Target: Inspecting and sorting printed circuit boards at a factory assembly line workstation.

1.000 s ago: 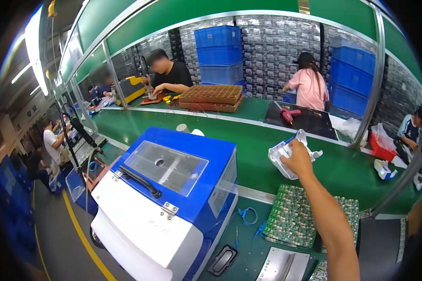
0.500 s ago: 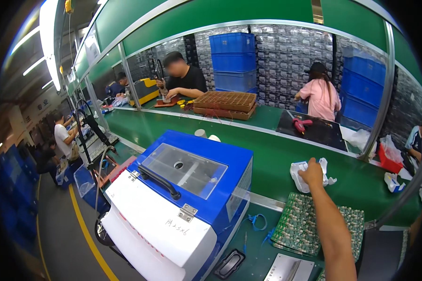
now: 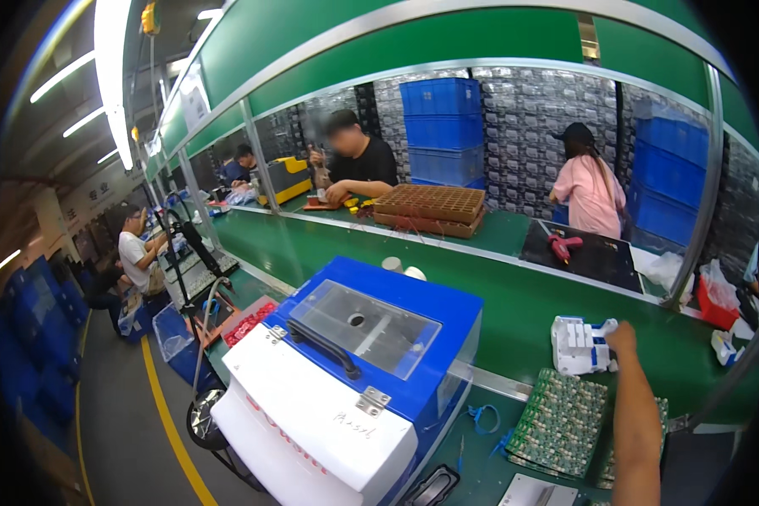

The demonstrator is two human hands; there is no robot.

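My right hand (image 3: 622, 337) reaches over the green conveyor belt, its fingers closed at the right edge of a white plastic casing (image 3: 572, 344). The casing has moulded compartments, and a small part of it shows between the fingers and the main body. Below the hand, a stack of green circuit board panels (image 3: 558, 422) lies on the bench, with more boards partly behind my forearm. My left hand is outside the picture.
A blue and white machine (image 3: 460, 316) with a clear window and black handle fills the middle. Blue cable ties (image 3: 484, 417), a black frame (image 3: 435, 487) and a metal plate (image 3: 535, 491) lie beside it. Across the belt stand brown trays (image 3: 430, 202), a pink glue gun (image 3: 562, 246) and co-workers.
My right hand has moved from the top of the white casing to its right edge. The whole view has shifted, so the scene sits lower and farther right.
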